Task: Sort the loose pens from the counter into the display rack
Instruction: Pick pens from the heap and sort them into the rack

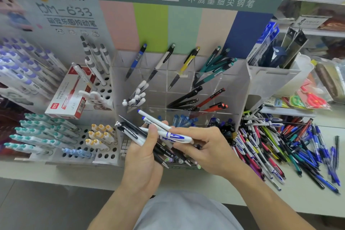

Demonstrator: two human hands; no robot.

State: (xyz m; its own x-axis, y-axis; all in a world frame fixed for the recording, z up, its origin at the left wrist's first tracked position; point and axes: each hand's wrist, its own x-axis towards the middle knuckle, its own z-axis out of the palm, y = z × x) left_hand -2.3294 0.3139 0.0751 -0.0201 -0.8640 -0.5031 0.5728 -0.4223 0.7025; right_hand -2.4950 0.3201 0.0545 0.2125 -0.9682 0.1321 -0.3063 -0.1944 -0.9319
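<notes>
My left hand [143, 158] grips a bundle of pens [134, 133], mostly black and white, fanned out toward the upper left. My right hand [203, 145] pinches a white pen with blue print [168, 132] that lies across the bundle. Both hands hover in front of the clear acrylic display rack [240, 87], whose compartments hold blue, black, red, teal and white pens. A heap of loose pens [276, 145] in many colours lies on the white counter [308, 198] to the right of the rack.
White perforated pen stands [104, 89] with teal, yellow and purple-capped pens stand to the left. A red-and-white pen box [69, 97] leans there. Packaged scissors [309, 99] and a clear bin [274, 78] sit behind the heap at the right.
</notes>
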